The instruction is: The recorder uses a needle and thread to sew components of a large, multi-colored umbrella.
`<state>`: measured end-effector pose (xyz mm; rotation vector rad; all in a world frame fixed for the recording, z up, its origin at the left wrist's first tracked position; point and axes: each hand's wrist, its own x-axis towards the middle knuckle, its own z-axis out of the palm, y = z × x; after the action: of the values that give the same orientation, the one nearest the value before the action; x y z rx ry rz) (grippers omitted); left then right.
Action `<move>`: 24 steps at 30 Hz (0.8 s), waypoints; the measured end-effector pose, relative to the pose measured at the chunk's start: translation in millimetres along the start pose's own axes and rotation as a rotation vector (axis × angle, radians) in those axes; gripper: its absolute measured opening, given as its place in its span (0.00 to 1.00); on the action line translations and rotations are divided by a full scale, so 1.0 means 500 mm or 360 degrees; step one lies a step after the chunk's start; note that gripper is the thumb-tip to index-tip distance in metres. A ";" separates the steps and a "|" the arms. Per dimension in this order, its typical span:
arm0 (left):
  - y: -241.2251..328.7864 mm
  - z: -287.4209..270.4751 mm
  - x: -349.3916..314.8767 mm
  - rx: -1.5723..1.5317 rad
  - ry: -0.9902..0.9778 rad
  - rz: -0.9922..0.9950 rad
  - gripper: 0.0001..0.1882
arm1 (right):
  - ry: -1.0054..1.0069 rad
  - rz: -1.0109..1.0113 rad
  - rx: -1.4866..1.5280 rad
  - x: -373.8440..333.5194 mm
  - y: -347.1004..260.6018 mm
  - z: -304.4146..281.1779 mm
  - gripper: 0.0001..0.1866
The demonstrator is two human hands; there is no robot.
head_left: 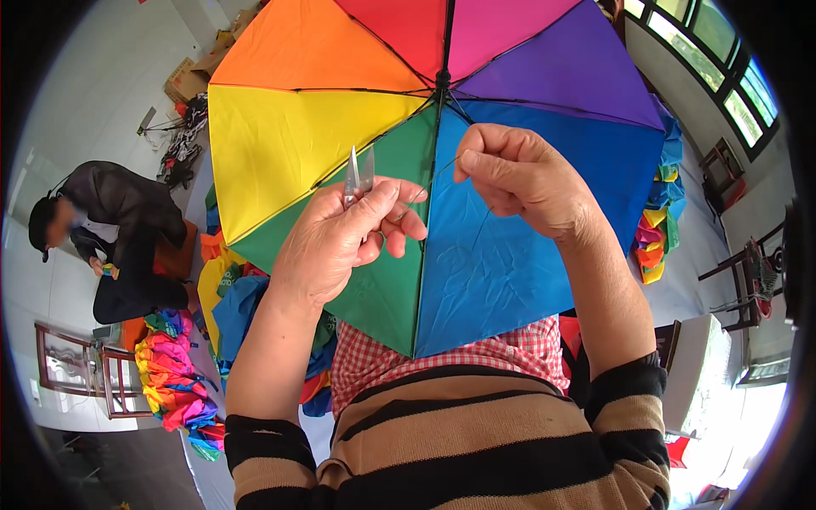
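An opened umbrella (297,127) with panels in many colours is spread before me, its inner side with black ribs facing me. My left hand (336,234) is closed around small metal thread snips (359,176). Their two pointed blades stick up past the thumb, slightly apart. At the right, over the blue panel, my right hand (531,178) pinches a thin dark thread (440,172). That thread slants toward my left fingertips, close to the rib between green and blue. Whether a needle is in the pinch is too small to tell.
Bunched colourful umbrellas (174,374) lie at the left, with more folded fabric (654,229) at the right. Another person (123,229) sits at the left, holding something small. Wooden chairs (748,280) stand at the right. A red checked cloth (374,361) covers my lap.
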<state>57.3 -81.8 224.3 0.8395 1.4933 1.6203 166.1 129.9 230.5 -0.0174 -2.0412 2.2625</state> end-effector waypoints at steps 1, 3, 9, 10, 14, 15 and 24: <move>-0.001 0.001 -0.001 -0.0001 0.0004 -0.0010 0.22 | 0.0008 -0.0006 0.0010 0.000 0.002 -0.001 0.10; 0.000 0.004 -0.003 0.0011 0.0030 -0.0033 0.21 | 0.0017 -0.0009 -0.0006 -0.002 0.006 0.000 0.11; -0.015 0.006 -0.004 0.0160 0.0119 -0.0064 0.14 | 0.0040 -0.0008 -0.0024 -0.011 0.017 0.001 0.11; -0.020 0.007 -0.006 0.0307 0.0200 0.0006 0.12 | 0.0045 -0.0005 -0.0013 -0.011 0.019 0.001 0.11; -0.039 0.017 0.007 0.0698 0.0373 0.0150 0.06 | 0.0164 0.0021 -0.0132 -0.025 0.032 -0.010 0.11; -0.040 0.011 0.008 0.0799 0.0492 0.0204 0.05 | 0.0121 -0.0031 -0.0209 -0.021 0.030 -0.008 0.11; -0.011 -0.126 -0.012 0.2154 0.1272 0.0678 0.08 | 0.0145 0.0194 -0.0490 -0.107 -0.004 -0.089 0.08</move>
<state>6.6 -118.0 212.9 1.3036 3.2816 1.0396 222.8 170.0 225.0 -0.2683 -2.3736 1.9441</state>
